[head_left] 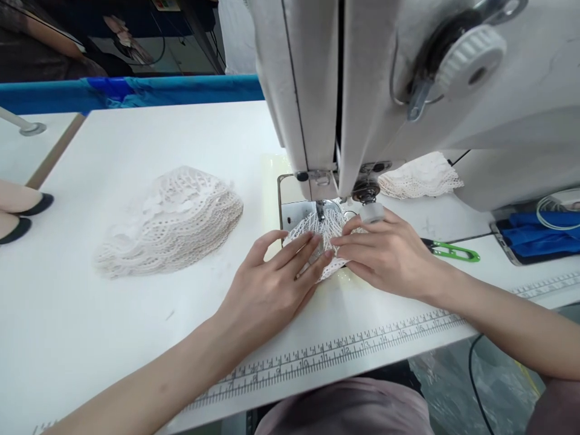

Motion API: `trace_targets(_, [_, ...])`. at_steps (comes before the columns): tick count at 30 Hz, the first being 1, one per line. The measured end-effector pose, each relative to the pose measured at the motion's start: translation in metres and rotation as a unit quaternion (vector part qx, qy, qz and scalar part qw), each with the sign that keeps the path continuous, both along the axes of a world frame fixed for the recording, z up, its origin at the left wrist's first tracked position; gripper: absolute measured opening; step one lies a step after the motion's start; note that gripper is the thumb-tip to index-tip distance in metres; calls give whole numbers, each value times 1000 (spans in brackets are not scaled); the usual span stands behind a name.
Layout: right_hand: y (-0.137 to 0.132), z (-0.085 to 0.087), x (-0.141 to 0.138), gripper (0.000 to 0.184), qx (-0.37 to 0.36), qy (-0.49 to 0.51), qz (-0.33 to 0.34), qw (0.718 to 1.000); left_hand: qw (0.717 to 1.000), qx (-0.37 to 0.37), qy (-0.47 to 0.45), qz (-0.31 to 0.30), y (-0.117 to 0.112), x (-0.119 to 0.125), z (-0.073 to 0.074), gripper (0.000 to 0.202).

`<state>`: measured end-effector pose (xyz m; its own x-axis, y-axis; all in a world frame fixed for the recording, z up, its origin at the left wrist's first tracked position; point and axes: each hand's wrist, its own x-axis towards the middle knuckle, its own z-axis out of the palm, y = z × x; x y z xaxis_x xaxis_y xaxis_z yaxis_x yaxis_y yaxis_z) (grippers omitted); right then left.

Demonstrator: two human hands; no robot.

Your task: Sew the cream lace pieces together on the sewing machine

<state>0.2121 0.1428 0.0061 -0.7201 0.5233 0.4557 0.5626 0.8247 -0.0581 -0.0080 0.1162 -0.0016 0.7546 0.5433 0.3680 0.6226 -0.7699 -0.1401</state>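
A white openwork lace piece (333, 225) lies beneath the presser foot (320, 209) of a sewing machine (317, 90). My left hand (276, 278) rests on the lace's left and front part, fingers stretched out and thumb apart. From the right, my right hand (385, 254) has its fingertips closed on the lace edge, close to the foot. Fingers of both hands hide part of the lace. Left of the machine sits a heap of similar lace pieces (181, 223), layered with scalloped edges.
Behind the needle area lies more white lace (421, 176). Green thread snips (453, 251) are beside my right wrist. A tray with blue cloth (539, 235) stands at far right. A printed ruler (317, 357) runs along the front edge. Another person's fingers (18, 208) show at left.
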Motion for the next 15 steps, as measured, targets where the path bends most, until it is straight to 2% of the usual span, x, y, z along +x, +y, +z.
trace_targets(7, [3, -2, -1, 24, 23, -7, -5, 1000, 1000, -4, -11, -2, 7, -3, -4, 29])
trace_targets(15, [13, -14, -2, 18, 61, 2, -13, 998, 1000, 5, -21, -3, 21, -4, -7, 31])
